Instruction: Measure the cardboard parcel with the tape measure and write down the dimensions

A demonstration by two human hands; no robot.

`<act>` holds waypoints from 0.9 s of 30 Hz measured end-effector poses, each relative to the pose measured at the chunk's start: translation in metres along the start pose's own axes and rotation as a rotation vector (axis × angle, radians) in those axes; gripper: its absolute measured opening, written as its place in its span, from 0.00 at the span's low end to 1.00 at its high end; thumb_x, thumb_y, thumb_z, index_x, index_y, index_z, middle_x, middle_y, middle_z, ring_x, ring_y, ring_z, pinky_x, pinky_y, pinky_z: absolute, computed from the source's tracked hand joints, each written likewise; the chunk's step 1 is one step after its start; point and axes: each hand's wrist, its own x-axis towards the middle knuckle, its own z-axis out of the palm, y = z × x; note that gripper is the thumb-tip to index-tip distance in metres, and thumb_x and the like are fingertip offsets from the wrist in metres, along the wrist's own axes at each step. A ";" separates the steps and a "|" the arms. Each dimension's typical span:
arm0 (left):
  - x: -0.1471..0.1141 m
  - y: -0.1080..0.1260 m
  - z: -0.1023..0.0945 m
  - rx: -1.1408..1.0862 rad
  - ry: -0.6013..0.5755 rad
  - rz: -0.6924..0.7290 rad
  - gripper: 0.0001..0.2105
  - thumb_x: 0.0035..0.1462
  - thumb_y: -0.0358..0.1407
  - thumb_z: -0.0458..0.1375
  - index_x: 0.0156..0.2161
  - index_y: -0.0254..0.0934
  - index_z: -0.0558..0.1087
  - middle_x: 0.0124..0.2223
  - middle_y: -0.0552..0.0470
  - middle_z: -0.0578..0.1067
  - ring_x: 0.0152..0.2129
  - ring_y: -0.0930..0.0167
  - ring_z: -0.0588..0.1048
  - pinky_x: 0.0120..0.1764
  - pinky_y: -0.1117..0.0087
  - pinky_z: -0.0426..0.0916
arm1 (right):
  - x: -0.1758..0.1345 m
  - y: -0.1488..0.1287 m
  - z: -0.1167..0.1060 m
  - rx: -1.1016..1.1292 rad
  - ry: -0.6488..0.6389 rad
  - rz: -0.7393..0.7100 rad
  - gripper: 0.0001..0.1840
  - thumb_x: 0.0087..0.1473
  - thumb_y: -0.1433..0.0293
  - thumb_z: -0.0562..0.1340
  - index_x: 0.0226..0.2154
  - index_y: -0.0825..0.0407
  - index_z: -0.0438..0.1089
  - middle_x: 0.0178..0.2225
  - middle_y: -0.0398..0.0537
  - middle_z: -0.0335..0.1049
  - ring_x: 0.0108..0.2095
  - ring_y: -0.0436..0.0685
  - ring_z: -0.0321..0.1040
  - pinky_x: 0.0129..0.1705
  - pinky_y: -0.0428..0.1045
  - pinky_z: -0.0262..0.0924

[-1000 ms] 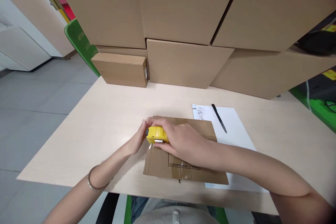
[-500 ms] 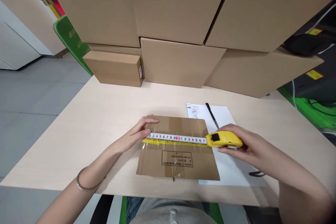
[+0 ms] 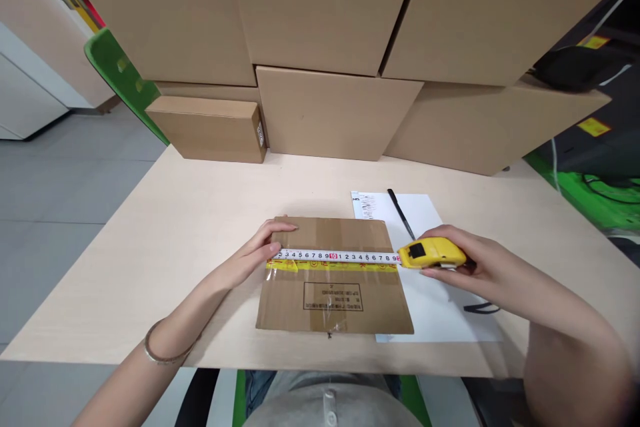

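Observation:
A small cardboard box (image 3: 330, 310), closed with clear and yellow tape, lies flat in front of me with printed text on its near part. The white blade of a tape measure (image 3: 434, 253) stretches across its top from left to right. My left hand (image 3: 260, 247) is at the box's left edge, its thumb pinning the blade's end and a finger lying over the far left corner. Beyond the box's right edge, my right hand (image 3: 463, 257) is wrapped round the yellow tape case, over a white paper sheet (image 3: 425, 307). The blade's tip is hidden under my left thumb.
A black pen (image 3: 401, 213) lies on the sheet, with a dark strap loop (image 3: 481, 308) near its right edge. Large cardboard boxes (image 3: 335, 113) are stacked along the back of the table (image 3: 125, 267), with a smaller carton (image 3: 207, 130) at back left.
My right hand has drawn the tape case a little further right, off the box's edge, so more blade shows. The left hand still pins the end. The view has shifted slightly.

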 end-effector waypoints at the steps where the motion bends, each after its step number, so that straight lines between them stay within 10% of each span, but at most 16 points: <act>1: 0.000 0.000 0.000 0.001 0.004 0.006 0.20 0.69 0.52 0.53 0.60 0.49 0.72 0.65 0.45 0.67 0.64 0.54 0.64 0.68 0.47 0.54 | 0.001 -0.006 -0.002 -0.022 0.001 -0.026 0.16 0.64 0.51 0.63 0.47 0.43 0.71 0.40 0.47 0.75 0.35 0.59 0.72 0.33 0.51 0.65; 13: 0.005 -0.021 0.003 -0.149 0.034 0.110 0.26 0.72 0.56 0.44 0.60 0.45 0.73 0.63 0.46 0.73 0.64 0.57 0.68 0.70 0.49 0.57 | 0.112 -0.129 0.068 -0.257 -0.113 -0.571 0.19 0.64 0.67 0.60 0.58 0.47 0.66 0.54 0.48 0.76 0.42 0.60 0.75 0.36 0.52 0.58; 18: 0.003 -0.010 -0.001 -0.029 0.046 0.098 0.32 0.72 0.59 0.37 0.61 0.45 0.73 0.68 0.46 0.69 0.70 0.55 0.60 0.72 0.45 0.52 | 0.099 -0.115 0.048 -0.078 -0.094 -0.617 0.22 0.54 0.71 0.65 0.52 0.44 0.68 0.48 0.42 0.79 0.41 0.57 0.76 0.39 0.51 0.61; 23: -0.018 0.048 0.013 0.519 0.097 0.130 0.20 0.73 0.48 0.50 0.63 0.46 0.71 0.78 0.48 0.48 0.76 0.52 0.39 0.73 0.39 0.45 | 0.046 -0.074 0.009 0.022 -0.139 -0.608 0.25 0.46 0.77 0.69 0.45 0.43 0.67 0.44 0.42 0.78 0.41 0.55 0.75 0.44 0.50 0.65; 27: -0.037 0.091 0.055 0.719 -0.090 0.482 0.23 0.69 0.38 0.56 0.66 0.36 0.63 0.69 0.38 0.66 0.72 0.57 0.58 0.69 0.52 0.63 | 0.020 -0.063 0.010 0.053 -0.285 -0.637 0.21 0.47 0.81 0.67 0.42 0.45 0.70 0.46 0.44 0.75 0.43 0.53 0.74 0.46 0.48 0.66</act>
